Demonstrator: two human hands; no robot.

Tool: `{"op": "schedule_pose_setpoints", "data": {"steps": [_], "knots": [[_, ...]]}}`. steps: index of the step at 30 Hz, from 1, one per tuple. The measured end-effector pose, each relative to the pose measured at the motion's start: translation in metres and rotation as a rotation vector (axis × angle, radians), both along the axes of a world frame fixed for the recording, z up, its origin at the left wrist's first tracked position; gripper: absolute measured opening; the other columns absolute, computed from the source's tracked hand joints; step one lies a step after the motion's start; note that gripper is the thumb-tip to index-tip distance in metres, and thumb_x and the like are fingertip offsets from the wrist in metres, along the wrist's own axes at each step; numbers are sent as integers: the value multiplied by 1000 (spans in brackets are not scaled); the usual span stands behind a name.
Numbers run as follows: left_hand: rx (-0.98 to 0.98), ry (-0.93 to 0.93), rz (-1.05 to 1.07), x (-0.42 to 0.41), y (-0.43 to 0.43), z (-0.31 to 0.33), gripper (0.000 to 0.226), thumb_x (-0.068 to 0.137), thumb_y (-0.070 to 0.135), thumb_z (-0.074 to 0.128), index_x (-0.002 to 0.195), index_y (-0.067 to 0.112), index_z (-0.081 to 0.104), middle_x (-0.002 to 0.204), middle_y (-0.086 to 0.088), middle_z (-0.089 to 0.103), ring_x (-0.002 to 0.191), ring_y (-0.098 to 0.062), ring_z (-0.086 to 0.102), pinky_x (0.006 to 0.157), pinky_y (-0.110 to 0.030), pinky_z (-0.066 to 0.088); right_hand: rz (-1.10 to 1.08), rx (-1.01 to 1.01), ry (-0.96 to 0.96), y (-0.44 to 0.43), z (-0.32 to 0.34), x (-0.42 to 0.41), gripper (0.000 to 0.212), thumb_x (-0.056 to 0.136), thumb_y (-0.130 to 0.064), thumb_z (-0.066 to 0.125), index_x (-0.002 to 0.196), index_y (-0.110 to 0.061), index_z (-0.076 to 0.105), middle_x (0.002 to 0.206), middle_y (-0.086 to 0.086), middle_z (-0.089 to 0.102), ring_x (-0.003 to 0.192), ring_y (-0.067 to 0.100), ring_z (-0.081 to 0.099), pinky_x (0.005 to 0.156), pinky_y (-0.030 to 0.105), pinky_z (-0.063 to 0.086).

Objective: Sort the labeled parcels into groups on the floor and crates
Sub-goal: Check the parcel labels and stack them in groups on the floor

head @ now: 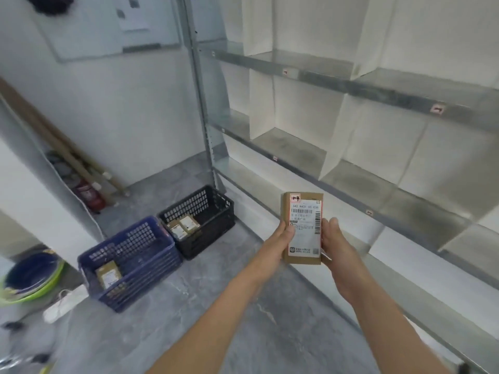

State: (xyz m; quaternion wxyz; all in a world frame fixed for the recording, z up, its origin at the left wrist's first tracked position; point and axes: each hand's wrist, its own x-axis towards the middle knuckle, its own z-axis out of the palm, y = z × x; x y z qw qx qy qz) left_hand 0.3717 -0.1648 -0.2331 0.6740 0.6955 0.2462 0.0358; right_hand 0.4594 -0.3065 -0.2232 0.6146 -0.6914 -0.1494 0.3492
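Left hand (278, 240) and right hand (336, 242) grip a flat cardboard parcel (302, 228), white label up, above grey marbled floor (216, 306).

Vantage: one wide-angle camera worn on the head, above the person's outstretched forearms.
Facing: forward and down, toward the floor (283, 333) and the metal shelving (324, 82) on the right.
Nearness: left hand (278, 238), right hand (336, 238) and the parcel (303, 228) they hold sit close, centre-right; blue crate (151, 276) and black crate (213, 228) farther, lower left.
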Motion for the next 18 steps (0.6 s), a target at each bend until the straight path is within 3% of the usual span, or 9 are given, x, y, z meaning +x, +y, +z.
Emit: {"op": "schedule_pose_setpoints", "data": {"steps": [2,3,5,7,10,12,14,18], "knots": [[-19,-78,35,-18,43,-18,38,110,46,36,142,34,53,125,24,69,128,-9,61,92,-19,55,67,-10,10,39,-2,-6,57,99,-74,25,129,-51,67,130,-20,71,127,3,61,112,37,40],[-29,-60,93,-26,56,-17,42,108,52,37,144,37,52,127,26,67,129,-7,60,92,-18,54,97,-14,8,58,-2,-8,57,100,-73,25,129,-50,67,129,-20,71,125,2,62,107,35,43],[-80,-29,157,-37,72,-4,50,104,62,36,150,44,45,136,29,61,130,-2,56,110,-31,47,158,-18,-1,96,-4,-10,57,102,-69,22,133,-47,65,127,-20,72,118,-2,65,95,29,47],[-104,-62,188,-52,97,-9,51,104,62,33,153,47,40,138,31,57,127,5,54,114,-35,41,220,-17,-12,132,-9,-9,56,104,-66,20,138,-47,61,128,-21,71,114,-7,65,91,27,47],[-122,-42,260,-45,140,-19,49,107,57,37,154,45,39,138,28,60,129,0,57,111,-34,44,304,-42,-1,185,-22,1,57,104,-67,19,138,-48,60,129,-20,71,116,-5,65,94,27,46],[-106,-16,318,-40,165,-24,45,108,54,34,153,46,38,131,33,59,120,8,57,104,-26,46,356,-59,13,219,-31,13,59,104,-68,18,139,-47,60,130,-18,71,122,1,64,98,29,47],[-118,-46,389,-34,187,-26,45,109,52,31,153,46,36,129,32,56,108,19,52,103,-24,45,424,-66,29,253,-40,30,60,102,-72,18,139,-50,60,132,-17,70,126,5,62,106,35,46],[-147,-25,498,-4,235,-30,43,109,51,33,150,42,42,122,28,61,107,13,59,87,-16,51,503,-85,66,319,-56,70,58,104,-71,23,137,-48,63,131,-14,71,129,10,61,117,49,41]]}}
